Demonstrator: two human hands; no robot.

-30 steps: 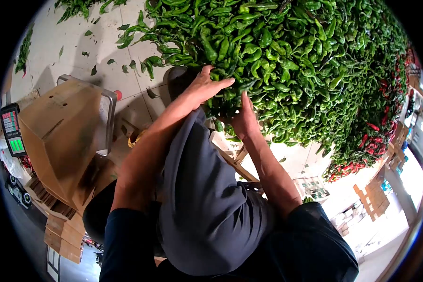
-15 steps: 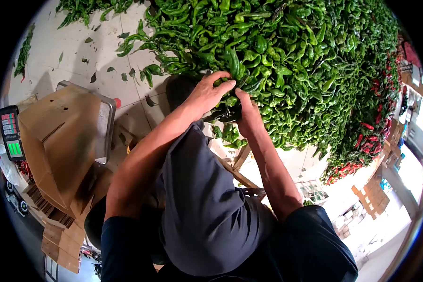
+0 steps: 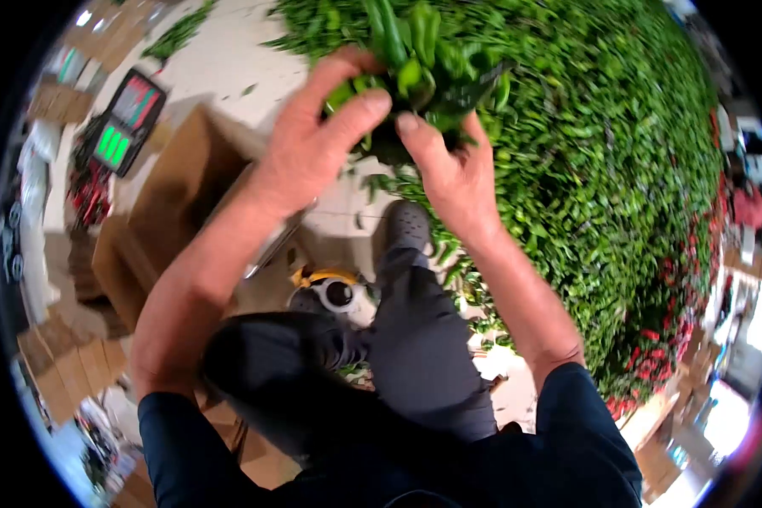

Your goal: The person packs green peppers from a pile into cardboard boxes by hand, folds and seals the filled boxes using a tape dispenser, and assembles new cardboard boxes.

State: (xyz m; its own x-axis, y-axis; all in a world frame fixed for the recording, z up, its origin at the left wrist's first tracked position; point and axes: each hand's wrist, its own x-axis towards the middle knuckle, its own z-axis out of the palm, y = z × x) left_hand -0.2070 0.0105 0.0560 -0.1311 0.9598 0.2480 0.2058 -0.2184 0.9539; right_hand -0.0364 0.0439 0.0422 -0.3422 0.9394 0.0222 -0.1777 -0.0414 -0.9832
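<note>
Between my two hands is a bunch of green peppers (image 3: 422,51), held up toward the camera. My left hand (image 3: 309,144) curls round its left side, thumb pressed in from the front. On the other side my right hand (image 3: 450,169) grips the bunch from below, its thumb near the left one. Some fingertips are hidden behind the peppers, and motion blurs the hands a little. Just beyond and to the right spreads a large heap of green peppers (image 3: 584,169) on the floor.
An open cardboard box (image 3: 203,169) stands at the left, with a scale display (image 3: 127,123) lit green behind it. Red peppers (image 3: 652,343) edge the heap at right. My shoe (image 3: 408,224) and a white round object with yellow (image 3: 334,288) are below.
Both hands have come up from the heap's edge with a bunch of peppers. The view has turned, so the box now shows its open side, and my legs have shifted.
</note>
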